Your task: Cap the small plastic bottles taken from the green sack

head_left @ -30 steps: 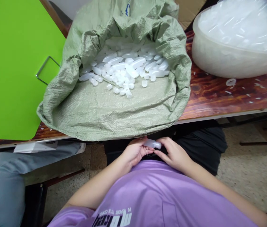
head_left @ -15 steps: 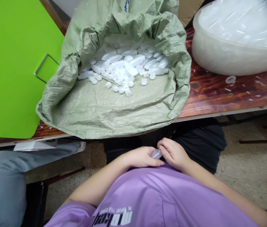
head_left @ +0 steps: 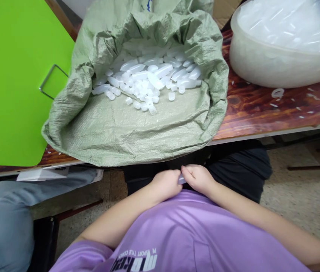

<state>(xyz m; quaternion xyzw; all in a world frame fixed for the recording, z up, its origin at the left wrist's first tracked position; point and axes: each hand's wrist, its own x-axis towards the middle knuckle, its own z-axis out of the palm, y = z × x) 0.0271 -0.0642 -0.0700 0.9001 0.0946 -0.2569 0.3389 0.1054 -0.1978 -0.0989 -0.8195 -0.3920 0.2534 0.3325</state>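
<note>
Low in front of my purple shirt, my left hand is closed around one end of a small translucent whitish plastic piece. My right hand grips its other end, so only a short middle stretch shows between the two fists. What kind of part it is, I cannot make out. Beyond my hands, a pale green woven sack lies with its mouth open toward me on the table. Many white translucent plastic pieces, some long and some short, are heaped inside it.
A large translucent tub full of white plastic pieces stands at the right on the brown wooden table. A white ring and scraps lie before it. At left are a bright green panel with a metal handle and another person's leg.
Both hands have shifted slightly left. My left fingers have curled over the plastic piece, leaving less of it showing between my hands.
</note>
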